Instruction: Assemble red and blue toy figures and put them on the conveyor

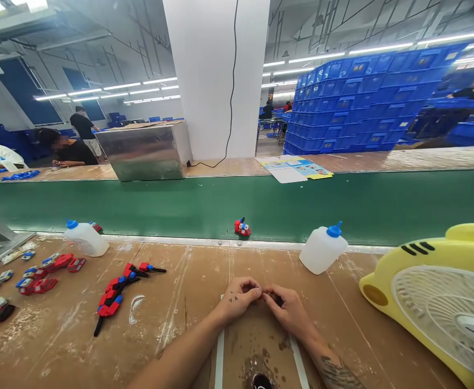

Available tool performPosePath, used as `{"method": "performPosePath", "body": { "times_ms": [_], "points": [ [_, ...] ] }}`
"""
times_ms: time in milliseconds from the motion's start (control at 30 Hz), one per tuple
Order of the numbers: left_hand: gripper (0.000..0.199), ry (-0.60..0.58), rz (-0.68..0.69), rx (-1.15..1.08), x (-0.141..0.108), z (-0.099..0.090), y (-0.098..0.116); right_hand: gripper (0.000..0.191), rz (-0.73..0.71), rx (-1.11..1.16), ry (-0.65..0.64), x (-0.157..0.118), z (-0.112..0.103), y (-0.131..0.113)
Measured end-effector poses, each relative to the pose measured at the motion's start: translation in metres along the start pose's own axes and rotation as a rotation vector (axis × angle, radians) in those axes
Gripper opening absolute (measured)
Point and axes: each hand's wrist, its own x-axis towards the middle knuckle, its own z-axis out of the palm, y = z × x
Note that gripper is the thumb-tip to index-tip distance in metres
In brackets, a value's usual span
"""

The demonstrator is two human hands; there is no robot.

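Note:
My left hand [240,298] and my right hand [286,306] meet fingertip to fingertip above the brown work table [168,324]. Both are closed in a pinch. Whatever lies between the fingers is too small or hidden to make out. Below them, two white tape strips flank a wet-spotted patch with a small dark round container [262,381] at the bottom edge. To the left is a row of red, blue and black plastic toy parts [110,298]. Farther left are several more red, white and blue pieces [38,282].
A green conveyor belt [180,208] runs across, carrying a small red toy piece [242,227]. Two blue-capped bottles, one left [88,239] and one right [322,251], stand along its near edge. At right is a yellow fan [419,259]. Beyond are a metal box [148,154], printed card [289,172] and stacked blue crates [354,108].

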Motion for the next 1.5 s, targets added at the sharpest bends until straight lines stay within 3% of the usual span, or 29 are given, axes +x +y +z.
{"method": "performPosePath", "body": {
  "times_ms": [400,567,867,1500],
  "points": [
    [0.017,-0.011,0.026,0.029,-0.001,0.0,-0.005,0.028,-0.013,-0.02,0.004,-0.002,0.0,0.003],
    [0.022,0.002,0.059,0.114,-0.006,0.001,0.002,0.029,0.021,0.021,0.081,-0.002,0.0,0.002],
    [0.061,-0.158,0.187,0.243,-0.014,0.008,0.009,0.035,0.137,0.215,0.317,0.003,0.002,0.013],
    [0.072,-0.295,0.28,0.517,-0.017,0.008,0.014,0.022,0.115,0.37,0.285,0.001,-0.002,0.017]
  ]
}}
